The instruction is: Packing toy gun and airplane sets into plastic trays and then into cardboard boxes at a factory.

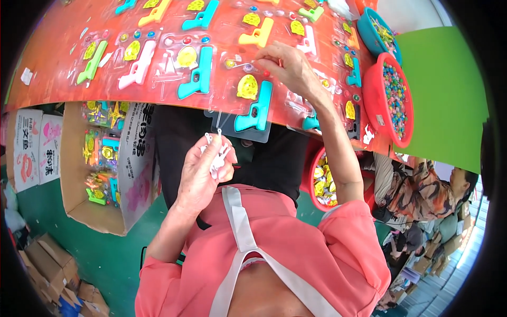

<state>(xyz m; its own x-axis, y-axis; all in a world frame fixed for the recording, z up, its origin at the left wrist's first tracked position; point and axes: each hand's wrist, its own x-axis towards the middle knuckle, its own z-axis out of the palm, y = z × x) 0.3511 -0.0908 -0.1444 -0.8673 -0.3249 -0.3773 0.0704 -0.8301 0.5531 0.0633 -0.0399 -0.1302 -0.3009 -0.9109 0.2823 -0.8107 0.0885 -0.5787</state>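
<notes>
My left hand (pixel 198 171) is closed around a bunch of small white plastic pieces (pixel 217 170), in front of the table's near edge. Over the table, my right hand (pixel 293 67) is pinched on what looks like a thin white plastic piece (pixel 243 64). It is just above a clear blister tray whose near end juts past the edge. In that tray lie a teal toy gun (pixel 257 112), a yellow disc-like piece (pixel 247 87) and small coloured balls. A similar tray to its left holds another teal toy gun (pixel 197 76), with white pieces beside it.
Rows of filled trays cover the red table (pixel 31 53). A red basin (pixel 380 100) of beads and a blue basin (pixel 364 26) stand at the right. Below are a carton (pixel 74 169) of packed toys and a red tub (pixel 311 198) of yellow pieces. Another person (pixel 422 190) is at right.
</notes>
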